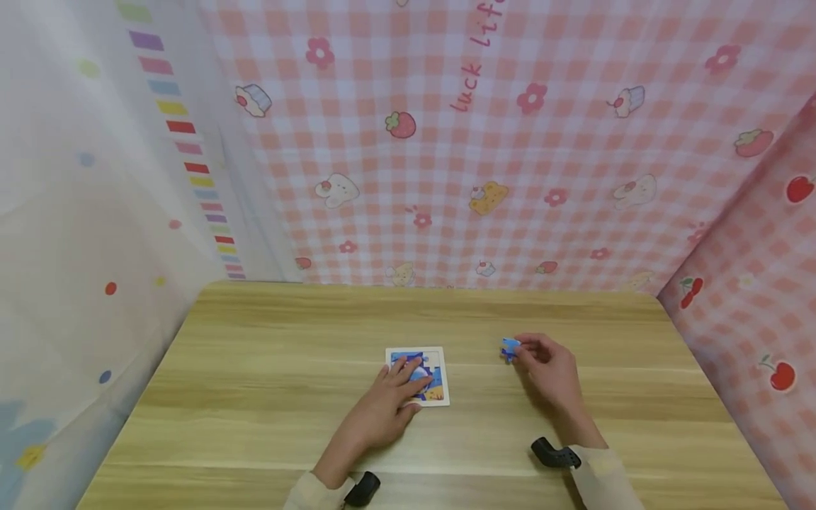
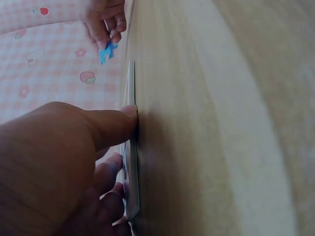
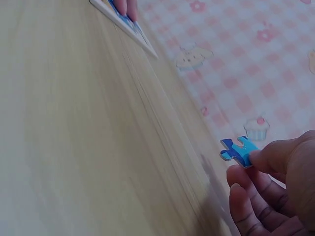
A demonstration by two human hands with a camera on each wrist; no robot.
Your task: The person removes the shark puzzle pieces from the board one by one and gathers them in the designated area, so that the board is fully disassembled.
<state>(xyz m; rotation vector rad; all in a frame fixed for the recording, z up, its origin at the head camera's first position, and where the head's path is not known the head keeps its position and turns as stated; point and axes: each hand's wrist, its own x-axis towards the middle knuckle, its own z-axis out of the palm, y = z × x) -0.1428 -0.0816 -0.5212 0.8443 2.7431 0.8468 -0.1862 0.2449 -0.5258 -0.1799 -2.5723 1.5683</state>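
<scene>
A small square jigsaw puzzle (image 1: 437,375) in a white frame lies flat on the table. Its top right corner shows bare white backing, and part of the picture is hidden under fingers. My left hand (image 1: 387,398) rests on it with fingers spread; in the left wrist view the thumb (image 2: 115,125) touches the frame's edge. To the right of the puzzle, my right hand (image 1: 550,367) pinches a blue puzzle piece (image 3: 238,151) between thumb and fingers. That piece is held apart from the puzzle, above the table in the right wrist view.
The wooden table (image 1: 268,368) runs back to a pink checked cloth (image 1: 446,156) that hangs behind it. A white dotted cloth (image 1: 76,212) hangs on the left, and a cherry-print cloth (image 1: 752,319) on the right. Black wrist devices (image 1: 556,453) sit at both cuffs.
</scene>
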